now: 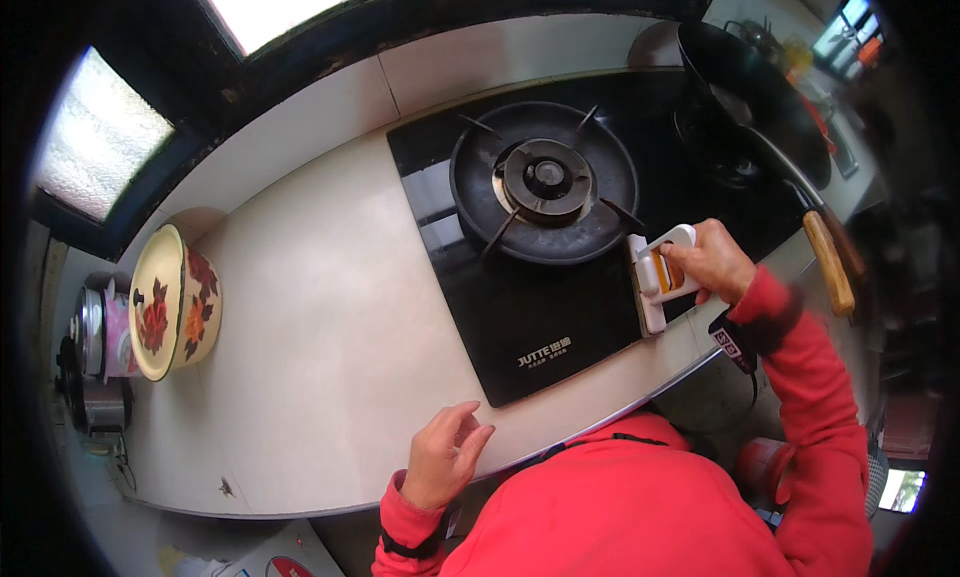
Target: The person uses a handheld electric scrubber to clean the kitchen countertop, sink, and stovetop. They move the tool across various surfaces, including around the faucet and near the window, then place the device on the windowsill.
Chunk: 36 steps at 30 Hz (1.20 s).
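Observation:
My right hand (716, 258) grips the white handle of a handheld cleaning wiper (660, 277) with an amber insert. Its long white head rests on the black glass gas hob (551, 307), close to the hob's front edge. Just left of the wiper sits the round burner (547, 173), with a dark drip pan and metal pan supports around it. My left hand (446, 451) is over the front of the pale countertop (322, 337), left of the hob's near corner. Its fingers are loosely curled and apart, with nothing in them.
A dark wok (757, 89) stands on the hob's right side, with a wooden-handled utensil (829, 265) reaching over the front edge. A flowered enamel pot (180, 303) with a lid stands at the left, beside other cookware (94, 352). Behind the counter is a tiled wall (480, 59).

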Each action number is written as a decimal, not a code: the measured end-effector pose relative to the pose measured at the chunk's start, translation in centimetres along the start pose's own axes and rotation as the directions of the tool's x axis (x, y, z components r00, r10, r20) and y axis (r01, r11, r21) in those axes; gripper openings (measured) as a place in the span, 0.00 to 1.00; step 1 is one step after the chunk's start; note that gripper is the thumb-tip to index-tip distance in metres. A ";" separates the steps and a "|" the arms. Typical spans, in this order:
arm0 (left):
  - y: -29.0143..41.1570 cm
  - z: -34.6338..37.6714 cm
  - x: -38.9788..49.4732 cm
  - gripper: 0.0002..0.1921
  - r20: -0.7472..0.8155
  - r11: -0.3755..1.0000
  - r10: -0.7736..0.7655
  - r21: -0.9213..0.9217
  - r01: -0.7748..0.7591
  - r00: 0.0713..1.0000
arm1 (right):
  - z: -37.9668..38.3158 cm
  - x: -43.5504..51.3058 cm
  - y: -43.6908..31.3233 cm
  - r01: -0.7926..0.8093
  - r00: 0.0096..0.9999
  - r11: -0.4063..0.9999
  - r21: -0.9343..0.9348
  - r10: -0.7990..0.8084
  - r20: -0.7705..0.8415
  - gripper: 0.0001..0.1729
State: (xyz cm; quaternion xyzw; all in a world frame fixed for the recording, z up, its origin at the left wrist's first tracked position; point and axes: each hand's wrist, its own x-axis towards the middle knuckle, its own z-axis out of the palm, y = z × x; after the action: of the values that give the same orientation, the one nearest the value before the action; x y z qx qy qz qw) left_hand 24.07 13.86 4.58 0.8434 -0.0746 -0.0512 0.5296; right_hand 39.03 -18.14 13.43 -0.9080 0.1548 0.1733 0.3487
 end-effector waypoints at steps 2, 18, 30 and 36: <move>0.0 0.1 0.1 0.13 0.024 1.000 0.008 0.009 -0.008 1.000 | 0.7 -1.2 0.0 -0.013 1.000 1.000 0.010 0.013 -0.012 0.17; 0.4 0.4 -0.4 0.13 0.035 0.996 0.015 0.087 -0.018 0.999 | 2.2 -4.5 -0.4 0.335 0.935 0.940 0.065 -0.340 0.102 0.14; 0.3 3.4 -4.0 0.13 -0.226 0.982 -0.018 0.182 0.060 0.974 | 7.1 -3.7 -0.3 0.687 0.721 0.681 -0.255 -0.683 0.119 0.15; 1.9 5.9 -5.3 0.15 -0.272 0.951 -0.049 0.280 0.128 0.961 | 9.6 -2.2 -1.8 0.760 0.639 0.606 -0.236 -0.762 0.102 0.17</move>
State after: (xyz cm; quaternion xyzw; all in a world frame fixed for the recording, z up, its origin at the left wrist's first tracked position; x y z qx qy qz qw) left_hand 17.76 8.80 3.74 0.9148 0.0273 0.0482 0.4001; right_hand 35.82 -9.89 8.70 -0.9252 -0.2679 0.0233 0.2676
